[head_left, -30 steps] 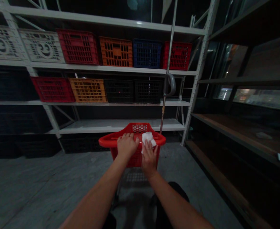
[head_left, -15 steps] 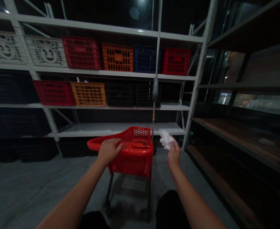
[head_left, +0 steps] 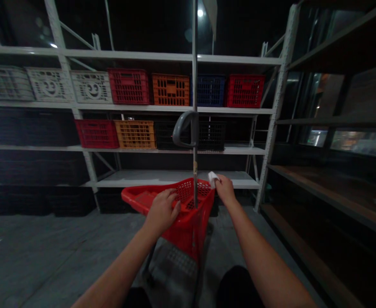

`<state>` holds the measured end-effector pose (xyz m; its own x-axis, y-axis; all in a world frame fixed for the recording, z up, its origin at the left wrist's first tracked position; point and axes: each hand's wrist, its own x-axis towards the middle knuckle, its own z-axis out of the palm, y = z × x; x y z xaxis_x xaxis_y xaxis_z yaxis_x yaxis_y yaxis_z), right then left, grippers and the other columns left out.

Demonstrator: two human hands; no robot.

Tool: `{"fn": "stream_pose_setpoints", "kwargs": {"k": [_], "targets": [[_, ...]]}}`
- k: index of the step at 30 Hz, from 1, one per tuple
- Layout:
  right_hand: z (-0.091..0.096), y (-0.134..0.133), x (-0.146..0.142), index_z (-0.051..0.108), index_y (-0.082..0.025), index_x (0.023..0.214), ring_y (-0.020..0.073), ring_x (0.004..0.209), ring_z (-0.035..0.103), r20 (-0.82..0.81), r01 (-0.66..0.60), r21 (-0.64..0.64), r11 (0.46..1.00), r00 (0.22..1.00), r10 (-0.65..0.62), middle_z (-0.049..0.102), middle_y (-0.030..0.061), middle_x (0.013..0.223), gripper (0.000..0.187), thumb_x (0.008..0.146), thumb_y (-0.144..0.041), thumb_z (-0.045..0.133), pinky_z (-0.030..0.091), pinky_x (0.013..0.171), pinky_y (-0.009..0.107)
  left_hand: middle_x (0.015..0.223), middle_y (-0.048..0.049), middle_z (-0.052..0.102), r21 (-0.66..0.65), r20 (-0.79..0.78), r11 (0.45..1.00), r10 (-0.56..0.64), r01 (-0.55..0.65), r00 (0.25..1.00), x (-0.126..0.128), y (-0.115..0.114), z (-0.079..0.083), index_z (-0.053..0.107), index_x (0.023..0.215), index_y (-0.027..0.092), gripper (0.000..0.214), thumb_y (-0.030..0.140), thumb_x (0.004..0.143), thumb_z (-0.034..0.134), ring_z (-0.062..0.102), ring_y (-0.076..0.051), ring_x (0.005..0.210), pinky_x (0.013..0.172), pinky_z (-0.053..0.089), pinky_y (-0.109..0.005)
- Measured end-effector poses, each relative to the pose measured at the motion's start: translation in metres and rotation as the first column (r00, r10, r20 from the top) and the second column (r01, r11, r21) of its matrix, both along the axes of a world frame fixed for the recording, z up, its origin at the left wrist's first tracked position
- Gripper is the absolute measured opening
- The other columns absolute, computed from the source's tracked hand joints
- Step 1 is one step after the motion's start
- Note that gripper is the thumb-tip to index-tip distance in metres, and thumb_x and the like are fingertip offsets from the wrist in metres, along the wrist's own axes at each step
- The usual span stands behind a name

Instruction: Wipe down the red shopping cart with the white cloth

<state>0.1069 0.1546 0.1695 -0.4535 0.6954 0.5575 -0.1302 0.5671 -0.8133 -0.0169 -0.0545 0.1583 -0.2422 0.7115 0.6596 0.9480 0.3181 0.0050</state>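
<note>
My right hand [head_left: 225, 190] pinches a white cloth [head_left: 212, 179] at the red basket's [head_left: 190, 231] far corner, upper centre; my left hand [head_left: 162, 212] lies half-curled on its rim, grip unclear.

Ahead of the left hand [head_left: 162, 212] stands a white metal rack [head_left: 279, 98] holding plastic crates [head_left: 170, 90]: white, red, orange and blue up high, red, orange and black lower. Right of the right hand [head_left: 226, 190] is a dark rack [head_left: 335, 192] with wooden shelves. Below lies a concrete floor [head_left: 46, 256].
</note>
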Motion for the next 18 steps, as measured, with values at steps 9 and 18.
{"fn": "stream_pose_setpoints", "kwargs": {"k": [9,18], "targets": [[-0.029,-0.068,-0.012,0.062,-0.013,0.071,0.0121,0.056,0.050,-0.083,-0.598,-0.234,0.767,0.798,0.597,0.059,0.0022,0.062,0.050,0.076,-0.061,0.047,0.038,0.057,0.023,0.063,-0.0113,0.067,-0.238,-0.115,0.950,0.177,-0.201,0.977,0.026,-0.019,-0.031,0.066,0.069,0.015,0.054,0.046,0.086,0.026,0.064,-0.024,0.065,0.063,0.045,-0.034],[-0.034,-0.090,-0.055,0.052,-0.019,0.086,0.0117,0.054,0.051,-0.150,-0.632,-0.223,0.742,0.775,0.614,0.056,-0.0030,0.064,0.043,0.062,-0.051,0.067,0.040,0.053,0.023,0.064,-0.0096,0.067,-0.271,-0.137,0.952,0.104,-0.138,0.985,0.024,-0.034,-0.029,0.065,0.070,0.016,0.045,0.044,0.083,0.033,0.064,-0.023,0.066,0.064,0.044,-0.033]]}}
